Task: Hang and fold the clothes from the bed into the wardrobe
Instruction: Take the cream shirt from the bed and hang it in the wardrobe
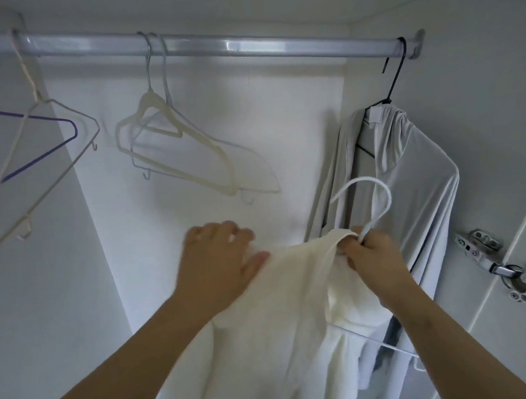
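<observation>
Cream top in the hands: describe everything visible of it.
The cream top looks like soft knit with a banded neckline. It is draped on a white hanger, whose hook stands up out of the neck, and hangs limp past the bottom of the view. The right hand pinches the neckline at the hook's base; the left hand, blurred, lies on one shoulder. It is below the rail, beside a hanging grey garment.

No readable text; white tag (374, 118) on the grey garment (416, 164) looks blank.
</observation>
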`<state>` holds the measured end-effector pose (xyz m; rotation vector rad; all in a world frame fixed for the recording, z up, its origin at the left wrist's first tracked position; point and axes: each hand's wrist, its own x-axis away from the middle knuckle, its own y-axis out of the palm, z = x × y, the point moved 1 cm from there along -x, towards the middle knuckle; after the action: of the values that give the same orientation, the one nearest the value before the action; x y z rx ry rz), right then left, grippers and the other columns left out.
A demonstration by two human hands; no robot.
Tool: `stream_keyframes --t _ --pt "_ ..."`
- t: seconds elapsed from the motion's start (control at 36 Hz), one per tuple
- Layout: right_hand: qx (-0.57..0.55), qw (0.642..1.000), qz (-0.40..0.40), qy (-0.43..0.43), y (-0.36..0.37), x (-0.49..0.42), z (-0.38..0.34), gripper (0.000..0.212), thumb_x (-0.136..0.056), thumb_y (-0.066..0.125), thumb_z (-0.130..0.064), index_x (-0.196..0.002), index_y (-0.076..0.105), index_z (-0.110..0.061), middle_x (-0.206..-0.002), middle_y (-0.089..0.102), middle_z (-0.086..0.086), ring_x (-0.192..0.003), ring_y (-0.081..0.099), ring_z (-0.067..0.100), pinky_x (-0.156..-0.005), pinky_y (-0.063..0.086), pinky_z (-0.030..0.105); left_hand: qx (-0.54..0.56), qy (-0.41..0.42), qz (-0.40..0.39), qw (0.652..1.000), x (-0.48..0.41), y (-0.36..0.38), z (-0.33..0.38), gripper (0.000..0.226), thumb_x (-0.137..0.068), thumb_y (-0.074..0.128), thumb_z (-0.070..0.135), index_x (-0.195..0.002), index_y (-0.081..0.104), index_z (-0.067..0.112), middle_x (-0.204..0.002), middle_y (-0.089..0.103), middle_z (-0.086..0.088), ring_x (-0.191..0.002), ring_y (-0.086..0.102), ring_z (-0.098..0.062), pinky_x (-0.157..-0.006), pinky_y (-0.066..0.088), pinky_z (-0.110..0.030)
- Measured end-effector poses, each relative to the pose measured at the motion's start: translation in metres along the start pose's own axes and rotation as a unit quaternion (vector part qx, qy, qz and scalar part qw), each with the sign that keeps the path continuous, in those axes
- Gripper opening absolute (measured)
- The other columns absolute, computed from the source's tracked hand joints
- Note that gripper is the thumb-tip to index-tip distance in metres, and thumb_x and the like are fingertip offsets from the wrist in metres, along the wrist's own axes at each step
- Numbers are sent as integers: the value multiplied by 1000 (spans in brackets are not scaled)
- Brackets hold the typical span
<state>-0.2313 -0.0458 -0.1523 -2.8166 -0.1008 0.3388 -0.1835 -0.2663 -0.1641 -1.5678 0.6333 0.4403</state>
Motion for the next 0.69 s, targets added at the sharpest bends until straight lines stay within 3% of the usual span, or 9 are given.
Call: stream_keyframes --t 0.08,0.22,0.28,0.33,0.39,0.44,0.53,0.58,0.69 --pt "-25 999 -30 -3 10 -1 2 25 -86 56 -9 -68 56 8 -45 40 0 -48 35 15 -56 31 31 86 36 -75 993 -2 3 25 74 -78 9 66 -111 60 24 -96 67 -1 -91 63 -25 -85 41 -37" --pt "-96 981 -161 39 1 -1 -5 26 -89 55 -5 -64 56 -7 -43 50 3 -40 43 13 -43 34 23 131 -34 -48 990 -7 -4 17 82 -64 0 72 -93 61 26 -83 65 4 -83 59 -13 -66 40 -27" --pt "-73 958 -275 44 -8 -4 -5 16 -87 61 -19 -76 63 -7 -58 63 3 -57 59 16 -56 47 25 161 -49 -44 985 -8 -11 10 75 -58 10 78 -84 62 31 -76 63 9 -75 56 -7 -60 35 -19" --pt "-70 927 -364 59 -21 -7 1 48 -73 67 -52 -91 67 -8 -81 71 5 -78 66 20 -70 51 28 239 -74 -47 967 -11 -23 1 58 -52 26 81 -68 58 35 -67 60 13 -65 53 -1 -59 33 -14" --pt "-81 910 -397 91 -33 -10 5 63 -71 57 -65 -99 68 -10 -96 72 11 -90 66 23 -75 51 30 283 -93 -44 953 -16 -34 -11 47 -48 38 79 -58 54 37 -66 60 21 -67 55 3 -58 34 -13" --pt "-43 907 -404 113 -39 -13 12 53 -79 47 -53 -106 66 -11 -104 71 10 -96 65 25 -80 52 34 297 -105 -28 949 -21 -43 -22 51 -47 43 77 -61 60 31 -70 59 26 -70 54 5 -57 35 -14" --pt "28 889 -434 144 -35 -16 22 30 -84 57 -33 -113 62 -25 -111 68 5 -100 66 23 -92 52 39 326 -105 -1 940 -28 -55 -32 43 -49 49 73 -75 59 40 -75 61 17 -69 55 0 -59 36 -15" --pt "48 866 -470 161 -25 -14 22 32 -84 63 -25 -114 58 -34 -116 64 1 -100 66 18 -85 55 35 335 -101 5 937 -32 -63 -34 37 -52 57 69 -74 60 40 -75 62 14 -70 56 -2 -58 37 -14" --pt "51 829 -532 163 -13 -9 23 36 -96 49 -9 -120 51 -35 -120 60 1 -97 63 15 -93 49 38 345 -122 31 930 -38 -74 -47 21 -70 80 31 -58 62 34 -67 61 24 -64 55 8 -58 36 -5"
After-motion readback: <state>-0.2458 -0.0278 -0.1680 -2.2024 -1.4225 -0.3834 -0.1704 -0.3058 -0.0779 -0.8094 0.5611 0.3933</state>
